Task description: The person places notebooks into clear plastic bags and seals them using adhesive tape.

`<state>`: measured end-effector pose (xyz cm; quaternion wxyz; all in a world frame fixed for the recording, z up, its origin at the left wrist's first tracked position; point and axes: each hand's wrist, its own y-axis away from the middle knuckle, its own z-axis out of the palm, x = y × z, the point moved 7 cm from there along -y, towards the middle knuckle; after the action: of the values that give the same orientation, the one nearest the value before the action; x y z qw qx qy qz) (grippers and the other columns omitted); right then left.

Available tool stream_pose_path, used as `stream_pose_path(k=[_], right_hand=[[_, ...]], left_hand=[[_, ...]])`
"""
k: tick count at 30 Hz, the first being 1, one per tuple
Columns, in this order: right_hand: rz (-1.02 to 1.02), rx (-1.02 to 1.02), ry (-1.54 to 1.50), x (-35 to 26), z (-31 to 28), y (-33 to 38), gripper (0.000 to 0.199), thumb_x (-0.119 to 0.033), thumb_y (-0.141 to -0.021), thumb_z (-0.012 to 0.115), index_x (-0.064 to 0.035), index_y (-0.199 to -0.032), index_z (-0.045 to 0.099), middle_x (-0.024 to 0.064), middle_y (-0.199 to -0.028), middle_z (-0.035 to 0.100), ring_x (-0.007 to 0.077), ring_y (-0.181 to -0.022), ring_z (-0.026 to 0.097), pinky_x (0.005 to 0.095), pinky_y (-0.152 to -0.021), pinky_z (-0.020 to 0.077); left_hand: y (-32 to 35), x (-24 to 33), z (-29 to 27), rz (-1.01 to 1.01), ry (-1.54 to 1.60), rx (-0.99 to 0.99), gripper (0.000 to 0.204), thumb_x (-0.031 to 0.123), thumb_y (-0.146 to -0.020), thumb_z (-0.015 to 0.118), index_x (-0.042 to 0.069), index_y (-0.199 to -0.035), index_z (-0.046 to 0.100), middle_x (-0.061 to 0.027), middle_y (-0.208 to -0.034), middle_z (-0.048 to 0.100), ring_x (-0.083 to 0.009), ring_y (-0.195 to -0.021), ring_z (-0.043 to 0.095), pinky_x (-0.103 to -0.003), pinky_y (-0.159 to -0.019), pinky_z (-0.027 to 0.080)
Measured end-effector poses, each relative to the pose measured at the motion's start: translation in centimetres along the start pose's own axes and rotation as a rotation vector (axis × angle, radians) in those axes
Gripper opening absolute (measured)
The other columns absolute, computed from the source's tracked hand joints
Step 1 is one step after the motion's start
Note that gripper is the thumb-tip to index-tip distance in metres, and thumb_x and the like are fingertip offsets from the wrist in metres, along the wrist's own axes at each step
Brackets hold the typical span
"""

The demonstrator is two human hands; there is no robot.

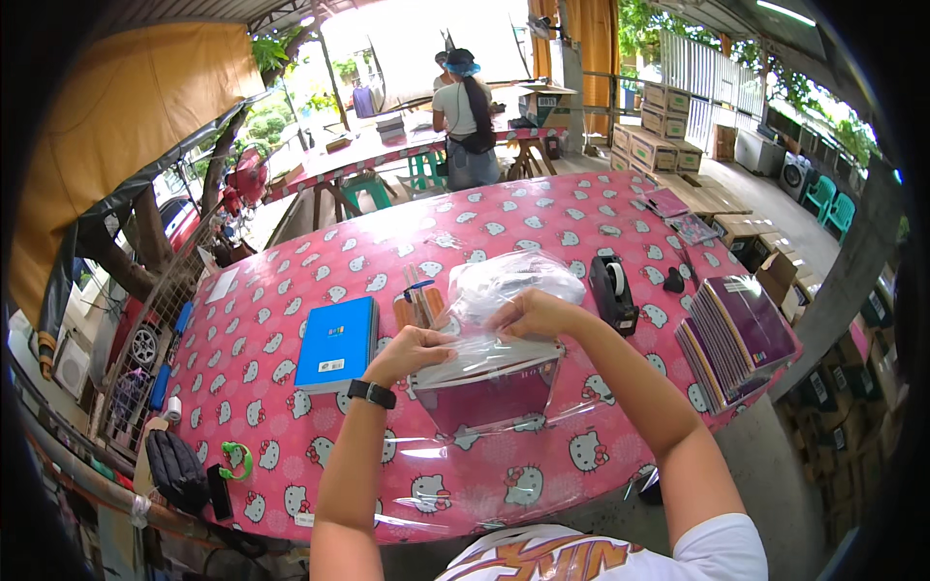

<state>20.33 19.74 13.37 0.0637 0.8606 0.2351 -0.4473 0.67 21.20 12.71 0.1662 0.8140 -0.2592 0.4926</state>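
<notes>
A clear plastic bag (518, 276) stands in front of me around a purple stack of what look like notebooks (489, 395). Its loose upper part is bunched up toward the far side. My left hand (415, 351) pinches the plastic at the left of the bag's top; a dark watch is on that wrist. Farther right, my right hand (531, 316) has its fingers closed on the same plastic. A thick blue book (336, 339) lies left of the bag. Beside the bag's far left are brown upright items (418, 302) with a blue pen (418, 286) across them.
Right of the bag stands a black tape dispenser (613, 295). Stacked purple notebooks (741, 329) sit near the right edge of the pink patterned table (523, 489). A black pouch (176, 472), phone (221, 492) and green band (235, 459) lie front left. People (465, 111) are at another table.
</notes>
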Motion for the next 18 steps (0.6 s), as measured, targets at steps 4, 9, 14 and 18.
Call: stream_pose_path(k=[4, 9, 14, 18], right_hand=[[0.01, -0.096, 0.349, -3.0, 0.8, 0.9, 0.046, -0.028, -0.073, 0.071, -0.0081, -0.114, 0.063, 0.0101, -0.104, 0.067, 0.0203, -0.092, 0.064, 0.0319, -0.082, 0.048], [-0.362, -0.136, 0.51, -6.4, 2.4, 6.4, 0.067, -0.03, -0.073, 0.07, -0.0057, -0.131, 0.047, 0.0124, -0.135, 0.046, 0.0259, -0.127, 0.04, 0.0394, -0.104, 0.0324], [-0.505, 0.189, 0.823, -5.7, 4.1, 8.3, 0.054, -0.008, -0.074, 0.062, -0.0082, -0.127, 0.049, 0.0099, -0.133, 0.048, 0.0235, -0.126, 0.043, 0.041, -0.105, 0.0337], [-0.642, 0.352, 0.723, -6.5, 3.8, 8.7, 0.034, -0.011, -0.077, 0.061, -0.0078, -0.111, 0.061, 0.0058, -0.112, 0.063, 0.0214, -0.109, 0.057, 0.036, -0.095, 0.0441]], left_hand=[[1.0, 1.6, 0.4, 0.179, -0.128, -0.074, 0.039, 0.017, -0.075, 0.071, 0.002, -0.11, 0.063, -0.0096, -0.102, 0.066, -0.0145, -0.092, 0.06, -0.026, -0.083, 0.047], [6.4, 6.7, 2.4, 0.623, -0.619, -0.152, 0.063, 0.02, -0.069, 0.073, 0.006, -0.127, 0.052, -0.0133, -0.131, 0.05, -0.0263, -0.124, 0.046, -0.035, -0.103, 0.037], [7.1, 4.3, 5.2, 0.677, -0.811, 0.207, 0.053, 0.01, -0.069, 0.064, 0.008, -0.121, 0.056, -0.0126, -0.129, 0.052, -0.0275, -0.122, 0.047, -0.041, -0.101, 0.039], [8.1, 5.0, 5.4, 0.791, -0.865, 0.397, 0.04, 0.009, -0.074, 0.061, 0.008, -0.114, 0.062, -0.0106, -0.117, 0.061, -0.0252, -0.111, 0.057, -0.038, -0.09, 0.048]])
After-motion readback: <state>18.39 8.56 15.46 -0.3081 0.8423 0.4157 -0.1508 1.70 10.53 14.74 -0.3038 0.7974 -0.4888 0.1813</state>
